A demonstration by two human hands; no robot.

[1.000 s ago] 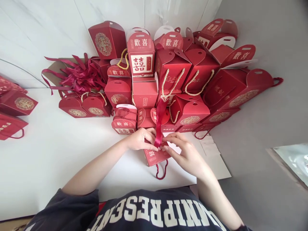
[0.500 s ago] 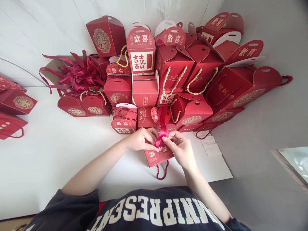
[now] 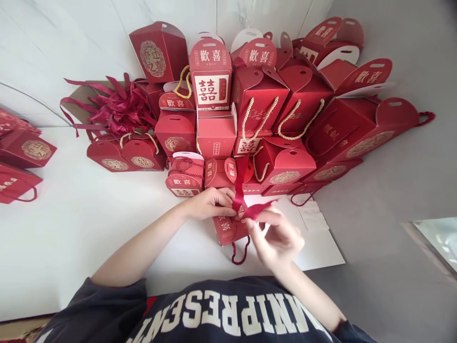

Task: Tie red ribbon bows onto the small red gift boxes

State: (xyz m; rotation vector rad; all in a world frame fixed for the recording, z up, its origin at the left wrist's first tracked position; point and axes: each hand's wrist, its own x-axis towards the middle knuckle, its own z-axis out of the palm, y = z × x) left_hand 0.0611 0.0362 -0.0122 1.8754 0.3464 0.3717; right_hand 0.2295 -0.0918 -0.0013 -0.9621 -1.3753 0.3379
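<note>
A small red gift box (image 3: 227, 229) with gold characters and a red cord handle lies on the white table (image 3: 78, 228) in front of me. A dark red satin ribbon (image 3: 240, 183) rises from its top. My left hand (image 3: 208, 204) pinches the ribbon at the box top. My right hand (image 3: 276, 236) holds the ribbon's other end, which sticks out to the right above my fingers.
A big heap of red gift boxes (image 3: 264, 109) with gold rope handles is stacked against the wall behind. A pile of loose red ribbons (image 3: 114, 107) lies at the back left. More red boxes (image 3: 21, 157) sit at the far left. White paper sheets (image 3: 317, 238) lie to the right.
My right hand has drawn back toward me and to the right, pulling one ribbon end out sideways. My left hand stays pinched at the box top.
</note>
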